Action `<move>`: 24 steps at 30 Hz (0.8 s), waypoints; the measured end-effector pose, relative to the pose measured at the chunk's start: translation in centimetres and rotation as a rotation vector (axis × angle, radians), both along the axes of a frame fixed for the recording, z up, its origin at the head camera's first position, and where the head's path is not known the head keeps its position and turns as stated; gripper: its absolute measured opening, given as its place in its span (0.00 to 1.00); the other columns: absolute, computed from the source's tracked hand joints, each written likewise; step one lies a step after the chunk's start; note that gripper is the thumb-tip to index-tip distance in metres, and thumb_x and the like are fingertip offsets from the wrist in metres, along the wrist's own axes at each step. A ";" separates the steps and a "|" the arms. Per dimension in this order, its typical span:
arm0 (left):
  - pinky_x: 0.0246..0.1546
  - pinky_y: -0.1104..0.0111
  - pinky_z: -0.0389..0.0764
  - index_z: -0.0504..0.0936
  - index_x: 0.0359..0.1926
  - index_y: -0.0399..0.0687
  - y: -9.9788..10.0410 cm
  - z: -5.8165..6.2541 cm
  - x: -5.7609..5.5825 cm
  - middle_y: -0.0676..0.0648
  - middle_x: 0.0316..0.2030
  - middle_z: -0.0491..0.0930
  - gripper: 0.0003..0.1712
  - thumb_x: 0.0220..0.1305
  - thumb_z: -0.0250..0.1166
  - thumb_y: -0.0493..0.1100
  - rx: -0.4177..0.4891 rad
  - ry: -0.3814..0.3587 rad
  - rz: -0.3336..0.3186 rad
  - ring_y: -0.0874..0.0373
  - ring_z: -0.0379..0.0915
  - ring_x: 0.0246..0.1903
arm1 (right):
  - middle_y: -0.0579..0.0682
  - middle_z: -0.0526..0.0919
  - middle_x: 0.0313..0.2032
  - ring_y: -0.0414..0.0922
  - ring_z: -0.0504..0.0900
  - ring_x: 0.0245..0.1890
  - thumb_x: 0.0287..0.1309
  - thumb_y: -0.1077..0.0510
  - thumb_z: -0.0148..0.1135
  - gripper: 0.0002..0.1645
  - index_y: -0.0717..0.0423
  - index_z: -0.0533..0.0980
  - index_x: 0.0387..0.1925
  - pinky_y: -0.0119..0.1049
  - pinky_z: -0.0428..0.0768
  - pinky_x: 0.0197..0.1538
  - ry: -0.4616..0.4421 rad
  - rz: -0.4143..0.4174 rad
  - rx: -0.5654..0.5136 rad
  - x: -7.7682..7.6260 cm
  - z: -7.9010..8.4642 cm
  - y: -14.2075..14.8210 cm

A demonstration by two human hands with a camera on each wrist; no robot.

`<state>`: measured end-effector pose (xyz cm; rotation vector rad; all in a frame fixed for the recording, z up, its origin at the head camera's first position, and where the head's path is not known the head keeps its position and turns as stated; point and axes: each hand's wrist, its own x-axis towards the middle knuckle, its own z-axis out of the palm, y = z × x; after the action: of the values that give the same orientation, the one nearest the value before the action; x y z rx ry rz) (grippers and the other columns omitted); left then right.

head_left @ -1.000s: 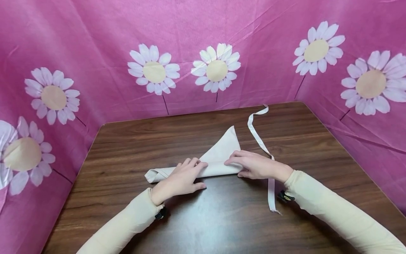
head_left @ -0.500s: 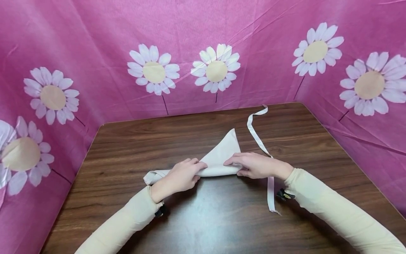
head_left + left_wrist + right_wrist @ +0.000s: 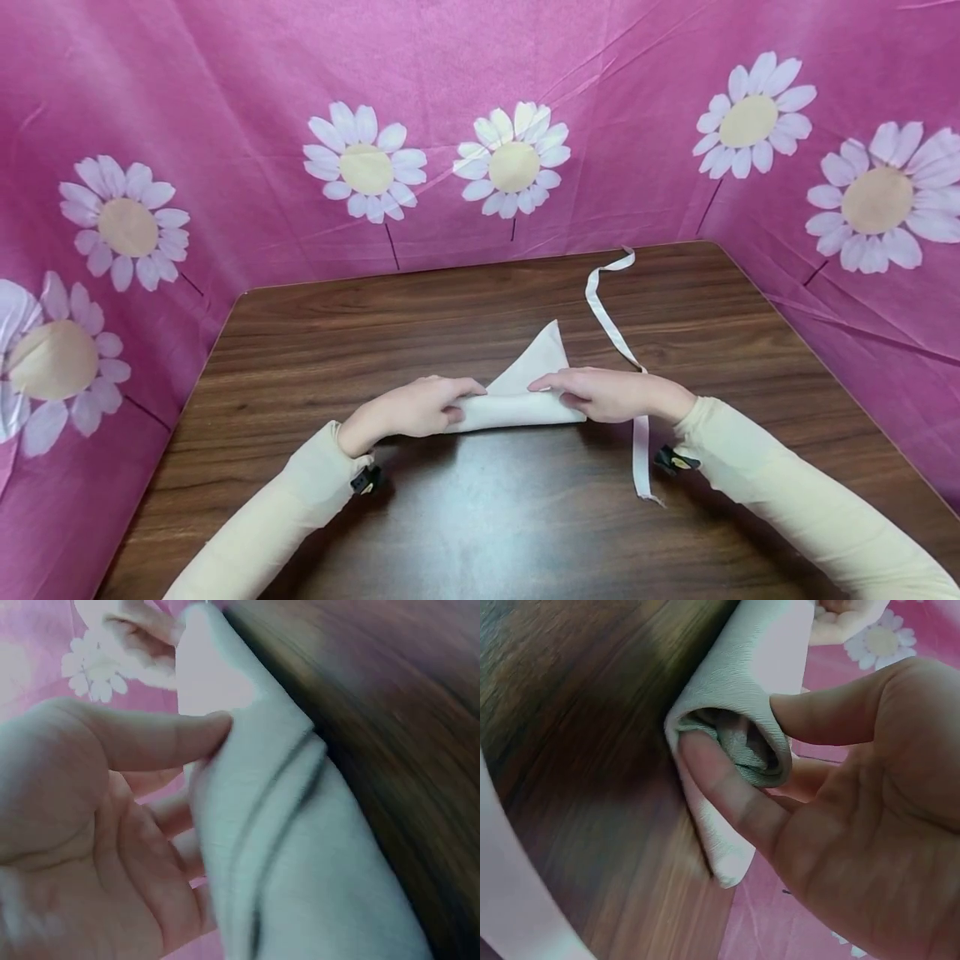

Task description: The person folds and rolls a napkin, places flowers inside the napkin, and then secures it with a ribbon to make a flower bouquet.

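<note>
An off-white cloth (image 3: 517, 408) is partly rolled into a tube along its near side, with a flat triangular corner pointing away. My left hand (image 3: 416, 406) holds the left part of the roll; in the left wrist view the thumb (image 3: 176, 739) lies on one side of the cloth and the fingers curl behind it. Slanting layer edges show across the roll (image 3: 300, 847). At the right end my right hand (image 3: 611, 393) grips the tube. The right wrist view shows one finger (image 3: 727, 780) inside its open end (image 3: 739, 690) and another digit on the outside.
A white ribbon (image 3: 609, 321) lies lengthwise on the brown wooden table (image 3: 322, 325), passing under the right wrist. A pink curtain (image 3: 262, 67) with daisies surrounds the table's back and sides. Cream sleeves cover both arms, each with a black wrist device (image 3: 366, 479).
My left hand has slid left along the cloth and lowered its wrist. The roll has taken in more fabric, so the triangular corner is shorter. The right hand has barely moved.
</note>
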<state>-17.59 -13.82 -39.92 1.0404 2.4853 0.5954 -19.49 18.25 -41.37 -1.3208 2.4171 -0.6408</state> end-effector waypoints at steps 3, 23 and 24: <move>0.54 0.57 0.76 0.76 0.64 0.44 -0.5 -0.4 -0.6 0.45 0.54 0.81 0.21 0.72 0.59 0.37 0.004 0.001 0.034 0.54 0.77 0.50 | 0.52 0.82 0.51 0.45 0.80 0.48 0.68 0.72 0.55 0.23 0.60 0.74 0.62 0.45 0.78 0.53 0.096 -0.015 -0.037 -0.4 -0.6 0.1; 0.45 0.53 0.73 0.79 0.62 0.50 0.7 -1.7 1.6 0.48 0.53 0.77 0.29 0.61 0.75 0.50 0.064 0.301 0.059 0.50 0.71 0.52 | 0.46 0.79 0.50 0.43 0.75 0.48 0.48 0.53 0.81 0.33 0.51 0.79 0.57 0.44 0.77 0.50 0.295 -0.006 -0.086 0.0 -1.2 0.3; 0.45 0.53 0.73 0.78 0.62 0.49 0.8 -1.7 1.6 0.48 0.53 0.77 0.31 0.60 0.75 0.50 0.053 0.297 0.058 0.51 0.71 0.53 | 0.46 0.79 0.50 0.43 0.76 0.48 0.49 0.54 0.81 0.32 0.51 0.79 0.57 0.44 0.78 0.50 0.300 -0.004 -0.081 0.0 -1.3 0.4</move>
<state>-15.95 -13.05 -41.65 1.1524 2.7774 0.5614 -19.50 18.62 -42.68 -1.5425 2.6524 -0.5832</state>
